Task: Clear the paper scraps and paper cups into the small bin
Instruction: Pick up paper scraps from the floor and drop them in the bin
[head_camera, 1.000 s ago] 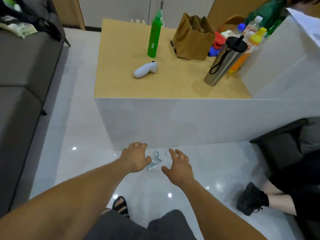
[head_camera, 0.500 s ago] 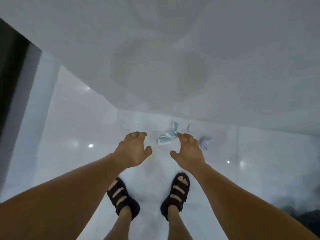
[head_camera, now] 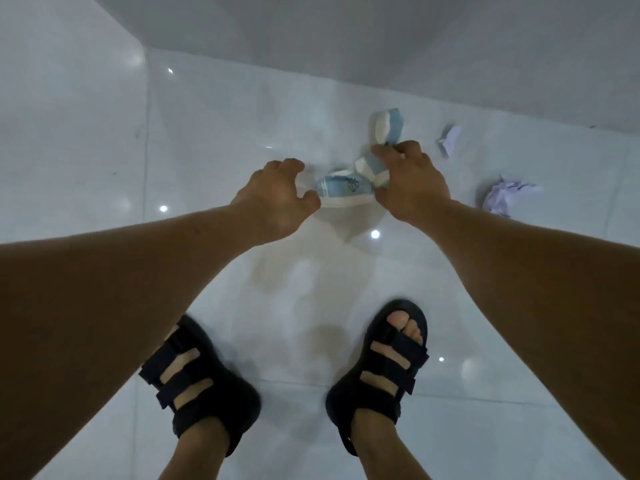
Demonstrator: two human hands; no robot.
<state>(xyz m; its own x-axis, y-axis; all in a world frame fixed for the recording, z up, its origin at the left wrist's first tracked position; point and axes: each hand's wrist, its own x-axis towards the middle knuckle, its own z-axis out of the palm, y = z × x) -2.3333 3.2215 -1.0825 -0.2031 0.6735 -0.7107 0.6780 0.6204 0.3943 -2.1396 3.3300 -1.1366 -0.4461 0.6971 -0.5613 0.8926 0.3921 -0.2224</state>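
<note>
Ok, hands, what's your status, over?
Right hand grips a paper cup. Left hand at second cup, grip unclear. Two paper scraps on floor. Bin not in view.

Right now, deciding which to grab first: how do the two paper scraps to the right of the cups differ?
The far scrap is smaller and folded with sharp creases; the near scrap is bigger and crumpled into a loose wad. The near scrap also lies further right than the far scrap. Both are pale lilac and lie on the floor.
</note>
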